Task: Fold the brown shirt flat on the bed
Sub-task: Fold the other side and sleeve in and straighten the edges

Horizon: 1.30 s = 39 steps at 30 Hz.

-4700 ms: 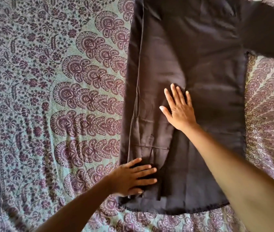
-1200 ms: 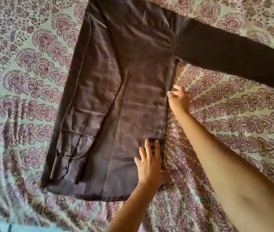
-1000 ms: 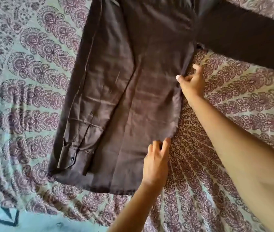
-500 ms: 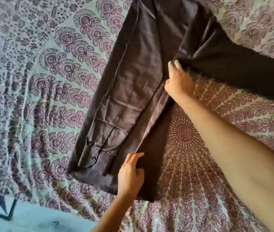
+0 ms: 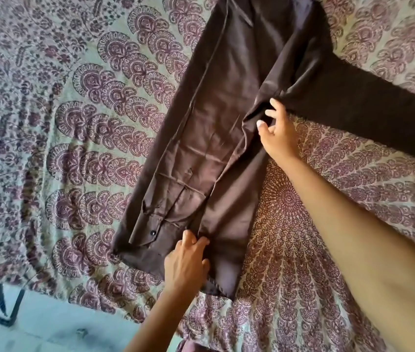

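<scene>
Left hand [image 5: 186, 262] pinches brown shirt [image 5: 226, 118] near hem; right hand [image 5: 277, 135] grips underarm fold.

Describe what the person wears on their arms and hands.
Both are bare. The left hand and right hand show no gloves or rings, the wrists no watch or bracelet. No sleeve covers either forearm as far as the picture reaches.

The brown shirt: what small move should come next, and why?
Probably the right hand should take the outstretched sleeve and lay it over the body. The right side of the brown shirt is already turned in, the left hand holds that fold at the hem, and only this sleeve lies out on the bedspread.
</scene>
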Motion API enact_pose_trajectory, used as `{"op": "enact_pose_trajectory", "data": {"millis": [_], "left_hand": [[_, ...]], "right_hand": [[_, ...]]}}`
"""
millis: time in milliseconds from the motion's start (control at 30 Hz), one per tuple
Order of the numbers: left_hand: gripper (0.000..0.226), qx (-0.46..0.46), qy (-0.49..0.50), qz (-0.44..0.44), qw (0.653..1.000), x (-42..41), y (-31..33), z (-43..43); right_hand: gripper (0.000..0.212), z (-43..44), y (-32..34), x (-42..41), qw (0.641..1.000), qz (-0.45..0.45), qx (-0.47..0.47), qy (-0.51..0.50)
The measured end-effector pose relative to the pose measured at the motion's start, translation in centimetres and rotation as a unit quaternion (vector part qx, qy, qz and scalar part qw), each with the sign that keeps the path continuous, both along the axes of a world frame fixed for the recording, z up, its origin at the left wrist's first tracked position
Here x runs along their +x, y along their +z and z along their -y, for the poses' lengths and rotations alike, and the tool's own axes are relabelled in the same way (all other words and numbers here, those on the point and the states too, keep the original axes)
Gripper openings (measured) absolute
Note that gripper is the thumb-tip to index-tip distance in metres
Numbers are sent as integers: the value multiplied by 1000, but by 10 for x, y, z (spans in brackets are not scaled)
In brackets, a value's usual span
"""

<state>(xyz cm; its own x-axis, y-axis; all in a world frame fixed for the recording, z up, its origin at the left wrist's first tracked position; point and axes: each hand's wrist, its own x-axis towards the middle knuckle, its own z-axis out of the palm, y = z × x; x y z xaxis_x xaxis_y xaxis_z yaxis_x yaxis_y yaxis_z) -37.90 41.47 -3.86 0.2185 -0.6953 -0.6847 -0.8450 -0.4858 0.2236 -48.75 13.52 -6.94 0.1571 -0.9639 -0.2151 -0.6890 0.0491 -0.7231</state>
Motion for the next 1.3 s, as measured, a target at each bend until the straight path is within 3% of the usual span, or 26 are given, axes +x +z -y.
{"op": "enact_pose_trajectory", "data": {"millis": [133, 367, 533, 633, 833, 1100, 1200, 1300], "left_hand": [[34, -55, -27, 39, 997, -4, 16, 40], [38, -144, -85, -5, 986, -58, 17, 144], [36, -174, -118, -51, 976, -133, 21, 211], [37, -191, -148, -62, 968, -188, 24, 242], [32, -200, -179, -77, 960, -269, 19, 289], [26, -218, -162, -114, 956, -288, 4, 323], [27, -226, -118, -151, 955, -274, 5, 321], [46, -250, -119, -150, 949, -256, 17, 316]], "right_hand": [[42, -6, 6, -48, 995, -7, -34, -93], [35, -13, 8, -157, 976, -42, -25, -214], [36, -11, 9, -242, 942, -9, -7, -335], [43, -6, 6, -288, 899, 88, 27, -429], [43, 21, 4, -351, 763, 278, 23, -584], [38, 57, -7, -376, 679, 321, 70, -657], [39, 61, 3, -364, 691, 359, 59, -625], [37, 60, 34, -324, 762, 371, 3, -532]]}}
